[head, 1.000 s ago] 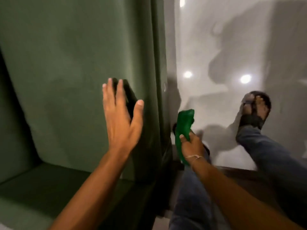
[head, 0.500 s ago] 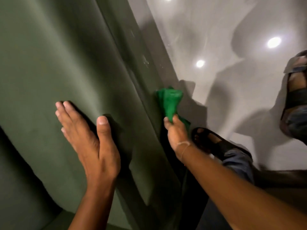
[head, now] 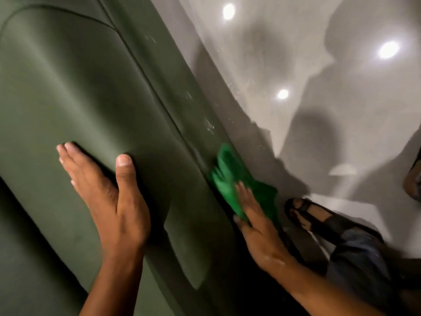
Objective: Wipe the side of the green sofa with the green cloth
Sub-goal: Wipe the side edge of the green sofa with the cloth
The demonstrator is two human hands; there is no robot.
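The dark green sofa point(head: 86, 92) fills the left half of the view, its outer side panel running diagonally down the middle. Pale specks and smears mark that side panel above the cloth. My left hand point(head: 107, 192) lies flat with fingers together on the inner face of the armrest, holding nothing. My right hand point(head: 255, 222) presses the bright green cloth point(head: 230, 179) flat against the sofa's outer side, near its lower edge. The cloth is bunched and blurred, partly under my palm.
A glossy grey floor point(head: 307, 65) with bright light reflections lies to the right of the sofa. My foot in a black sandal point(head: 319, 215) and a jeans leg point(head: 360, 254) stand close to the sofa's base. Another sandalled foot shows at the right edge.
My right hand has flattened out on the cloth, which was pinched and hanging before, and now presses it on the sofa's side. The view has tilted; my left hand stays on the armrest.
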